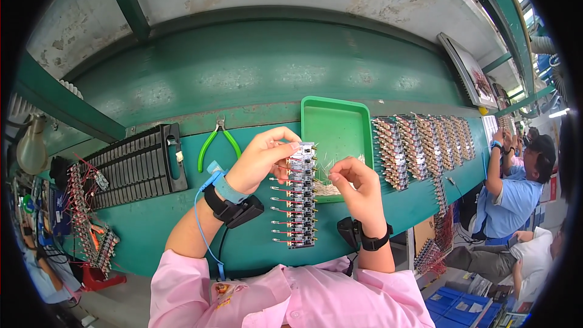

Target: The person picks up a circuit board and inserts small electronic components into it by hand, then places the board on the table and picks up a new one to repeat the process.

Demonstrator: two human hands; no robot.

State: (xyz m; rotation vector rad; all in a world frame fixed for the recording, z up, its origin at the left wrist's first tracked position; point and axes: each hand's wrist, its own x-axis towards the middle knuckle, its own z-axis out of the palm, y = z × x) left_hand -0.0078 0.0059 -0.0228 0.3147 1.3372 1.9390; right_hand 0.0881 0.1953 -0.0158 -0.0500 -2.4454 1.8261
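**Circuit strip (302, 200) held by one end**

Head view: left hand (265, 159) pinches its far end above the green bench (250, 251). Right hand (361, 189) alongside, fingertips together; can't tell if holding anything. Probably light, stiff; red leads (280, 210) fragile. Grip ends.

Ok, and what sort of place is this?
Probably an electronics assembly workshop: the left hand holds a strip of small circuit boards, rows of similar strips lie along the green workbench, and a person in blue is further along.
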